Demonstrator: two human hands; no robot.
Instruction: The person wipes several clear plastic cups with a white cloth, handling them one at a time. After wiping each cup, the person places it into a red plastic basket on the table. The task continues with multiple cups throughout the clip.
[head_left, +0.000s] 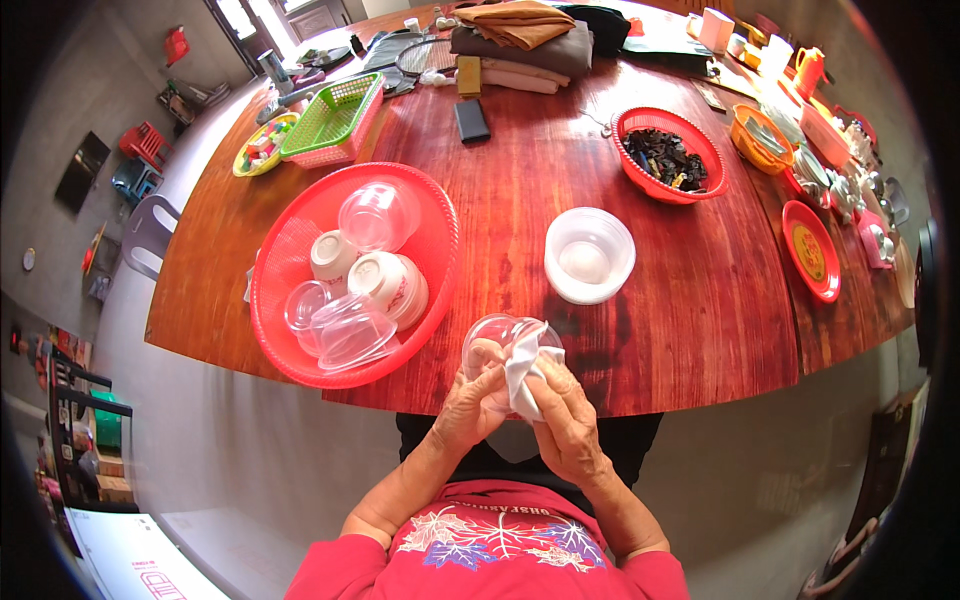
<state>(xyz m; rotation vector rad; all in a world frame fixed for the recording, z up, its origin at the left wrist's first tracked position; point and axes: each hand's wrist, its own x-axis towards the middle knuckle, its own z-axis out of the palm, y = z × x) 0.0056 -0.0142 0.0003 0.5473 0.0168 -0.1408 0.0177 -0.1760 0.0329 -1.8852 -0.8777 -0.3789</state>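
Holding a clear plastic bowl at the near edge of the red-brown wooden table, the left hand has its fingers curled on the bowl's side. The right hand is clamped on a bunched white cloth, which lies against that same bowl. From where I stand, the cloth covers part of the bowl, so I cannot tell how far the right fingers reach inside it.

Just beyond the grip and a little to its right sits a stack of translucent plastic bowls. Close on the grip's left is a wide red plastic basket, where upturned white ceramic bowls lie among more clear plastic bowls. Farther ahead and to the right of the grip, a smaller red basket holds dark, crinkled pieces. Well ahead to the left stands a green plastic basket.
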